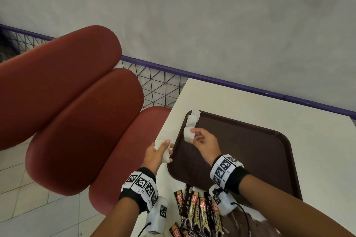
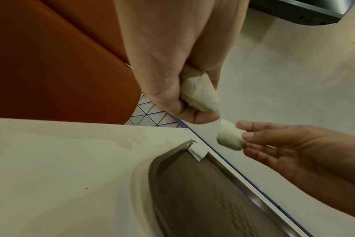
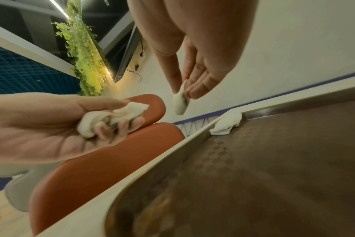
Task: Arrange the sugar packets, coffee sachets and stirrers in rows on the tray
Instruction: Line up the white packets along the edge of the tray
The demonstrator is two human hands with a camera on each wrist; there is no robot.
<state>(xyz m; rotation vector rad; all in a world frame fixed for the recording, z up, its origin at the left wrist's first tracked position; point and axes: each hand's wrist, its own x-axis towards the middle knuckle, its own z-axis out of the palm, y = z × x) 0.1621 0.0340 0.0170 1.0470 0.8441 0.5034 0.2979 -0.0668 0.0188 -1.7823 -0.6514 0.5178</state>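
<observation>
Right hand pinches one white sugar packet above the brown tray, near its far-left corner, where another packet lies. Left hand clutches spare packets just left of the tray; coffee sachets lie at its near edge.

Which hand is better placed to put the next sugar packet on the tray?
The right hand: it pinches one sugar packet over the tray, beside the packet already placed. The left hand holds its packets off the tray.
</observation>
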